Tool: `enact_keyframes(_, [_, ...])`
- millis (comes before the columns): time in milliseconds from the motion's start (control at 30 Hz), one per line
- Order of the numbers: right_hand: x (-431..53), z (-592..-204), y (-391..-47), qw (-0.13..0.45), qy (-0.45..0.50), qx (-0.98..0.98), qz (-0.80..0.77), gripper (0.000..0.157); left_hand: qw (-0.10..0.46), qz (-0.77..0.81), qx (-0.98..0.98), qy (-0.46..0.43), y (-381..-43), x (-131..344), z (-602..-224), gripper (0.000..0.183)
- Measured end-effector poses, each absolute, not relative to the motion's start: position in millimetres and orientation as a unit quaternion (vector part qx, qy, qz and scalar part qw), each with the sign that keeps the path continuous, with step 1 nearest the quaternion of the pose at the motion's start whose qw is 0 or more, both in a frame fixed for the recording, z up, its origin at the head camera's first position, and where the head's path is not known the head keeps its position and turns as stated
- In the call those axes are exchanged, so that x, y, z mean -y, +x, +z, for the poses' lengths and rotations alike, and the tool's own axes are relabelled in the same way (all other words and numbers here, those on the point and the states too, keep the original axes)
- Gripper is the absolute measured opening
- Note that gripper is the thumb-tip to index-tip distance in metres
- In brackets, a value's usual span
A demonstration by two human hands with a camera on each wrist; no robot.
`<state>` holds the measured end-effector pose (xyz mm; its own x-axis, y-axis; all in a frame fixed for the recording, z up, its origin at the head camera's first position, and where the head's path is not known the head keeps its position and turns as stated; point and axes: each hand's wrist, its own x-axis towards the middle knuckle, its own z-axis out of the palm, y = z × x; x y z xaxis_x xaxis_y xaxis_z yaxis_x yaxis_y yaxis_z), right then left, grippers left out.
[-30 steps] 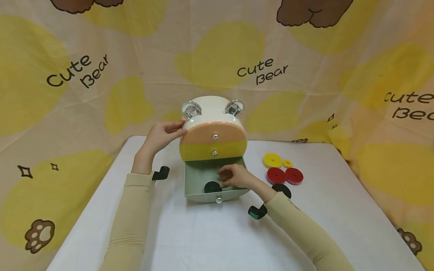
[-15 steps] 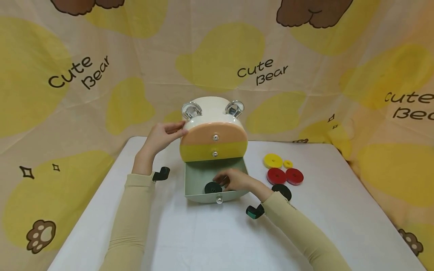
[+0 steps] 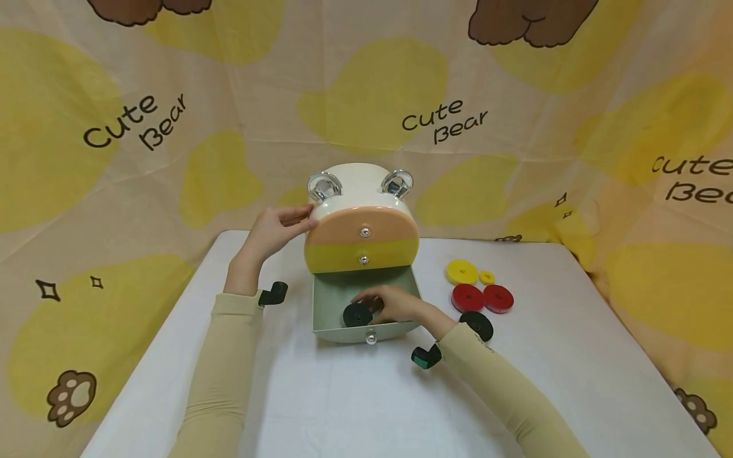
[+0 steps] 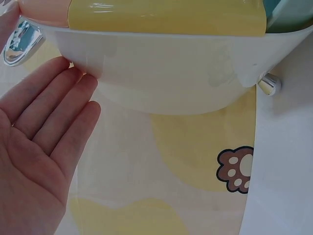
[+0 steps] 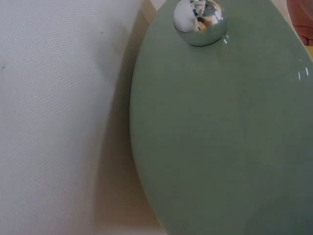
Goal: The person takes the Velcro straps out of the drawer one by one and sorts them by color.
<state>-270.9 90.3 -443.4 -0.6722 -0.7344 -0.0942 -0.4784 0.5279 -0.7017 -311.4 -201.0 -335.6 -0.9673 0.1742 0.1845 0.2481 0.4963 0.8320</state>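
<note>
A rounded drawer box point(image 3: 362, 226) with silver ear-like loops stands on the table, its lowest green drawer point(image 3: 328, 299) pulled out. My left hand point(image 3: 269, 232) rests its straight fingers against the box's left side; in the left wrist view the fingertips touch the white shell point(image 4: 161, 68). Inside the drawer, my right hand point(image 3: 397, 304) holds a black disc point(image 3: 356, 315) with a small centre hole, fingers behind it and thumb partly hidden. The right wrist view shows only the drawer's green front point(image 5: 210, 127) and silver knob point(image 5: 200, 22), not the hand's grip.
To the right of the box lie a large yellow disc point(image 3: 461, 271), a small yellow disc point(image 3: 487, 277), two red discs point(image 3: 467, 298) and another black disc point(image 3: 478, 324) partly behind the right sleeve. A patterned cloth point(image 3: 366, 95) hangs behind the white table point(image 3: 321, 401).
My right hand has moved left inside the drawer and taken hold of the black disc, which has shifted and tilted slightly. The left hand has stayed on the box.
</note>
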Motion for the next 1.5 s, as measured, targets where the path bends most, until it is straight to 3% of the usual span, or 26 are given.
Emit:
enact_keyframes(933, [-84.6,-446.4,-271.8,0.13,-0.406,-0.865,-0.265,0.055,0.035,-0.489,0.863,-0.122,-311.2,200.6,-335.2,0.063])
enact_keyframes(1267, [-87.4,-443.0,-270.9,0.116,-0.372,-0.881,-0.271,0.055,0.034,-0.49,0.862,-0.122,-311.4,200.0,-335.2,0.063])
enact_keyframes(1500, [-91.7,-426.1,-265.4,0.135,-0.329,-0.873,-0.333,0.06,0.019,-0.487,0.866,-0.11,-306.3,197.3,-327.7,0.058])
